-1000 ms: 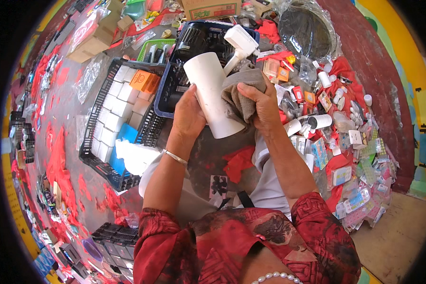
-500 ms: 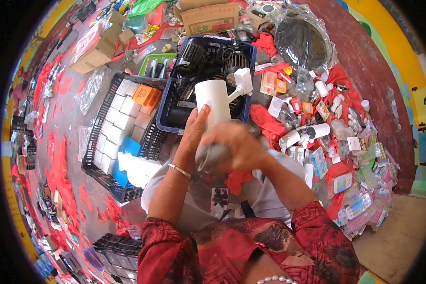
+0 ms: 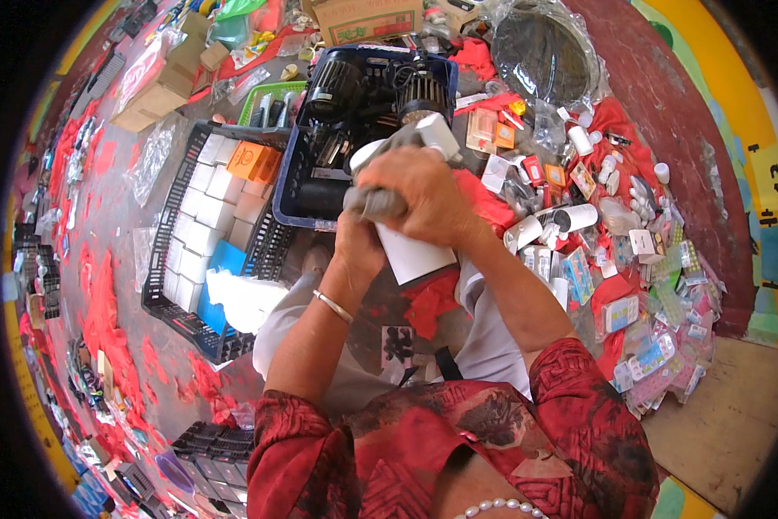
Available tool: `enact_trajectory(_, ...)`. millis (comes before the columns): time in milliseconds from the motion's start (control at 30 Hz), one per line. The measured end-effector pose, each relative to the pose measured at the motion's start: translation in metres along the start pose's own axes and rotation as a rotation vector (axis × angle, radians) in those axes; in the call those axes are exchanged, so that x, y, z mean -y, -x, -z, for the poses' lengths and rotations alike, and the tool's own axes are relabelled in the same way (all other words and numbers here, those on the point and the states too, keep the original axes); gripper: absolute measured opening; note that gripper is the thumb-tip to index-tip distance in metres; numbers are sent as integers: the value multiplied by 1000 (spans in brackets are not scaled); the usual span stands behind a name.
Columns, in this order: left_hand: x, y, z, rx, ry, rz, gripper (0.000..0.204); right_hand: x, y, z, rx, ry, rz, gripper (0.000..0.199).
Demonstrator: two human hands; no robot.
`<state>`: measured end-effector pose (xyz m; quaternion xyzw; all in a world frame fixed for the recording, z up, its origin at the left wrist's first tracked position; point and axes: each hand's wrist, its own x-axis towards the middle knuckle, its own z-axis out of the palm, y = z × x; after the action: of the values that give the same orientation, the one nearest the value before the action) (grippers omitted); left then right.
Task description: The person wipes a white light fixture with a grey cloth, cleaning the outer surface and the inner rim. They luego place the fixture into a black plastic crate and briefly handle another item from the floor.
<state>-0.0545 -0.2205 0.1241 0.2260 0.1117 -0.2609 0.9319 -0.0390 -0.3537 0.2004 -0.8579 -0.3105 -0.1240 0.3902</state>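
Note:
A white cylindrical spotlight [image 3: 416, 258] with a boxy mounting end is held tilted in front of me. My left hand [image 3: 358, 240] grips its side, the fingers partly hidden. My right hand [image 3: 428, 195] is closed over a grey cloth [image 3: 376, 204] and presses it on the spotlight's body. The hand and cloth cover the middle of the spotlight. Just beyond is a dark blue crate [image 3: 454, 86] with black cylindrical lamps [image 3: 337, 88] in it.
To the left stands a black crate [image 3: 153, 285] of small white boxes [image 3: 209, 208], with an orange box [image 3: 252, 161] on top. A green basket [image 3: 249, 105] sits behind it. Packets and small goods [image 3: 657, 346] are heaped at the right. A plastic-wrapped round black thing [image 3: 540, 56] lies far right.
The spotlight has swung so its lower end now points toward me. My right hand with the grey cloth has moved up and over it. The view has shifted slightly.

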Motion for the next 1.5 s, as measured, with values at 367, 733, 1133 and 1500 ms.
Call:
enact_trajectory(367,-10,-7,24,-53,-162,-25,61,64,17,3,363,-485,215,43)
enact_trajectory(733,-34,-2,-4,-130,28,-109,59,-27,56,73,-499,-1537,-572,44)
enact_trajectory(1133,-31,9,-29,202,40,11,87,-35,22,40,-461,-1469,-949,42)
enact_trajectory(1500,-24,18,-29,140,-335,-14,78,-22,11,33,-422,-998,-768,41)
